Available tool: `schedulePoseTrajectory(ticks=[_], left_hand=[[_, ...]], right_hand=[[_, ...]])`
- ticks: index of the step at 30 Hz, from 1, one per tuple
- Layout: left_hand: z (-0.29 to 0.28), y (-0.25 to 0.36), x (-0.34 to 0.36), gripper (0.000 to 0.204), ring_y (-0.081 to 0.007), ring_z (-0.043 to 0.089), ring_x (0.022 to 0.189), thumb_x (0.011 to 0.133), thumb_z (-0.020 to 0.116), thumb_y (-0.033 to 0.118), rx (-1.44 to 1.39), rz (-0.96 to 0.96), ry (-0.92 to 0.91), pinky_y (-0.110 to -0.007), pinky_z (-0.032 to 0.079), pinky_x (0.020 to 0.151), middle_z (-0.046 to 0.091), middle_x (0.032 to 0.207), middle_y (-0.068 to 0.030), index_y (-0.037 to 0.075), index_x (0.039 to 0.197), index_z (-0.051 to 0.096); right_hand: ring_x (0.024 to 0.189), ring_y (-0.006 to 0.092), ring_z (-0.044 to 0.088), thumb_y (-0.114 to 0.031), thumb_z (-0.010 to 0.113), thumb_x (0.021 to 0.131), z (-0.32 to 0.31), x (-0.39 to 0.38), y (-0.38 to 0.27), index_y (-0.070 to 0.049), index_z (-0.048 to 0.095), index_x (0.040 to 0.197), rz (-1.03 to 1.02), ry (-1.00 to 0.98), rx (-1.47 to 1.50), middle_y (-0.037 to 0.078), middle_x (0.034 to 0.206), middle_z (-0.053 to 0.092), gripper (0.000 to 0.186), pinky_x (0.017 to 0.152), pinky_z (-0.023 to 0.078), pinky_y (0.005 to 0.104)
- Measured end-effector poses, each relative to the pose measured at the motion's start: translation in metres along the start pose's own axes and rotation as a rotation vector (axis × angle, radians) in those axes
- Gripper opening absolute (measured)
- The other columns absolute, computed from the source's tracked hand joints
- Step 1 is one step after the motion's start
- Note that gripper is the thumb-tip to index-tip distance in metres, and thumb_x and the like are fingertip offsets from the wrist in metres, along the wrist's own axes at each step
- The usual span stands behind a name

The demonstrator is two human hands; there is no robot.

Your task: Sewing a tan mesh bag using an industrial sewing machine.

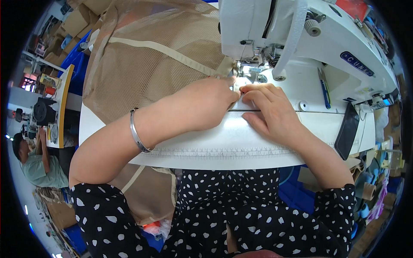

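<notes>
Brown mesh fabric (pixel 163 30) with a cream tape strip (pixel 167 52) along it spreads over the left of the table and runs up to the sewing machine (pixel 249 21). At the needle area, my left hand (pixel 211 99) is closed on the mesh edge, its fingertips beside the presser foot (pixel 244 71). My right hand (pixel 273 105) rests on the machine bed just right of it. Its thumb is apart from the bent fingers, whose tips touch down near the left fingertips. What lies under those tips is hidden.
Right of my hands are a bobbin (pixel 303 105), thread snips (pixel 325 90) and a black phone (pixel 347 131). A ruler scale (pixel 223 152) lines the table's front edge. More mesh (pixel 150 193) hangs below it. Far left, another person (pixel 38 167) sits at a workbench.
</notes>
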State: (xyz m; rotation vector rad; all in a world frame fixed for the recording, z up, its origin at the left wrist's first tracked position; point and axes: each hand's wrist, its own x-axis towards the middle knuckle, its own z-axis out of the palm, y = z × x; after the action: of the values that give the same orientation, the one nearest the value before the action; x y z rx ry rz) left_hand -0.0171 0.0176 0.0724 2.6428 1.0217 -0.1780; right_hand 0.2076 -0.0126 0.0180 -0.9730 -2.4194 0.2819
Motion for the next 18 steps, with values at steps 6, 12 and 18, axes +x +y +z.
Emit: schedulePoseTrajectory(ticks=[6,12,18], left_hand=[[0.004,0.003,0.006,0.034,-0.04,0.065,0.109,0.097,0.057,0.018,-0.02,-0.081,-0.001,-0.046,0.054,0.094,0.058,0.136,-0.0284,0.001,0.125,0.067],[0.014,0.012,0.008,0.043,-0.0405,0.063,0.113,0.1,0.053,0.025,0.02,-0.097,0.068,-0.048,0.05,0.1,0.056,0.137,-0.0298,-0.006,0.128,0.061],[-0.01,0.031,0.015,0.052,-0.0427,0.056,0.124,0.102,0.051,0.034,0.072,-0.13,-0.191,-0.046,0.044,0.109,0.056,0.135,-0.0303,-0.011,0.126,0.059]], right_hand=[[0.116,0.0276,0.057,-0.021,0.072,0.087,0.0,-0.001,0.0,-0.003,0.06,0.113,0.01,0.001,0.003,0.009,0.127,0.063,0.034,0.101,0.043,0.0419],[0.116,0.0276,0.058,-0.022,0.072,0.087,0.0,0.0,-0.001,-0.004,0.061,0.114,0.027,0.003,0.007,0.009,0.126,0.063,0.035,0.101,0.043,0.042],[0.116,0.0281,0.058,-0.022,0.073,0.086,0.0,0.0,0.0,-0.004,0.06,0.116,0.022,0.022,0.012,0.009,0.126,0.063,0.037,0.101,0.043,0.0418]])
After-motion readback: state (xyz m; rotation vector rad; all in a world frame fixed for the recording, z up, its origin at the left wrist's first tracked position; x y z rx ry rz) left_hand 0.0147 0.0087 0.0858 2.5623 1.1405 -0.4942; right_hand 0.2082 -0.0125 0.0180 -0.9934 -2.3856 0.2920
